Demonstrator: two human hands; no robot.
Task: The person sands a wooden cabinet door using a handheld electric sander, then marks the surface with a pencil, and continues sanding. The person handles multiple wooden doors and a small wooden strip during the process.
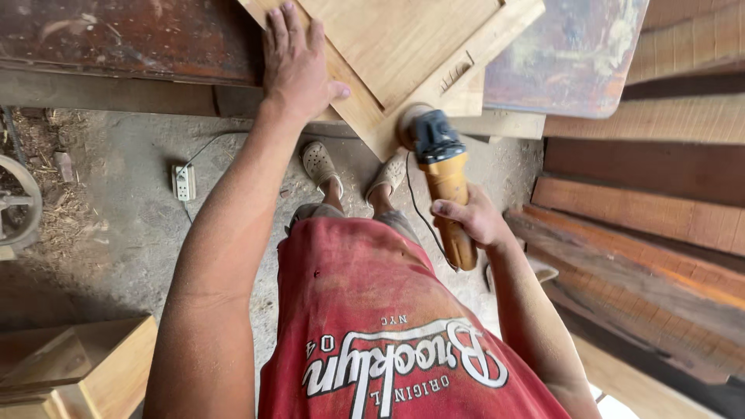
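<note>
A pale wooden panel door [403,39] lies on a dark workbench [132,35], one corner jutting over the bench edge toward me. My left hand [295,66] presses flat on the panel's frame, fingers spread. My right hand [473,217] grips the handle of a yellow and black angle sander [442,167]. The sander's round disc [411,124] sits at the panel's overhanging corner. Its black cord hangs down beside my legs.
A white power strip [183,182] lies on the dusty concrete floor at left. Stacked reddish planks [644,217] fill the right side. A wooden box [85,365] stands at lower left, a metal wheel [19,206] at the left edge. My sandalled feet stand below the bench.
</note>
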